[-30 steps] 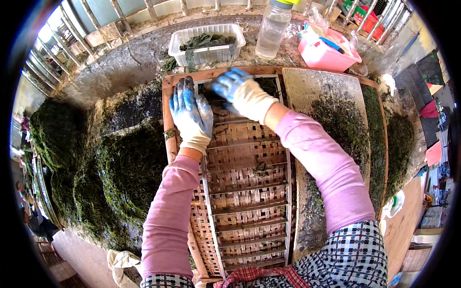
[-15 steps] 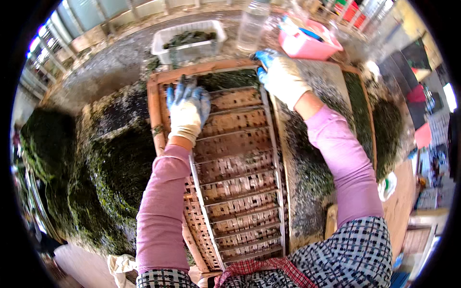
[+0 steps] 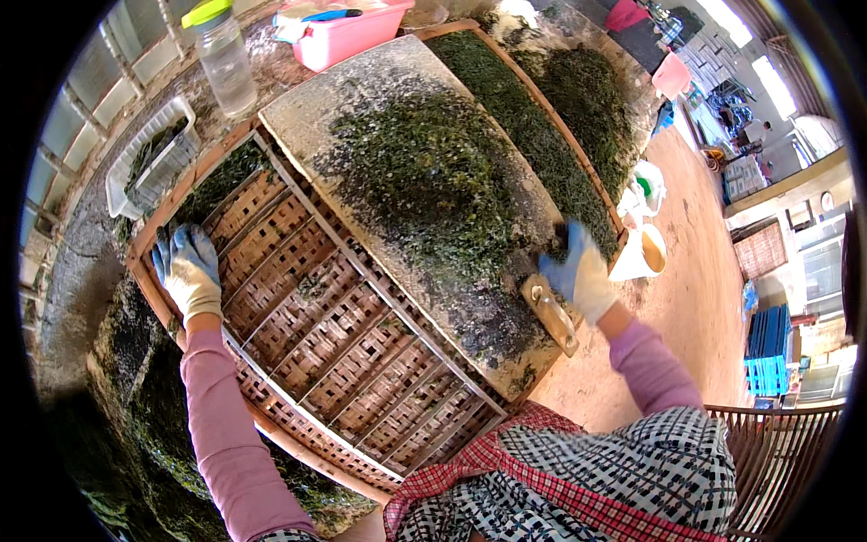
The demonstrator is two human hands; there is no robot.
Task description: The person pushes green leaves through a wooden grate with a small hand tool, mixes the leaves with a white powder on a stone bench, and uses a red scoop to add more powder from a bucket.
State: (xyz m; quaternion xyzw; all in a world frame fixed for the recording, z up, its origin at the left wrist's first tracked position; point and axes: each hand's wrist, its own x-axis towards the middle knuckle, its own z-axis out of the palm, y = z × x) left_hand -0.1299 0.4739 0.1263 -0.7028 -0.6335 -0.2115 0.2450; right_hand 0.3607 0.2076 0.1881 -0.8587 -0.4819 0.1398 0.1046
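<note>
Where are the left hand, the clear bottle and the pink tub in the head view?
Left hand (image 3: 192,271): head view, on its gloved back.
Clear bottle (image 3: 227,74): head view, on its transparent body.
Pink tub (image 3: 350,39): head view, on its outer side wall.

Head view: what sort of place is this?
Probably a workshop handling seaweed or similar greens: a dark green leafy heap covers a pale slab, a woven tray lies beside it, and a broad tan floor stretches beyond.
</note>
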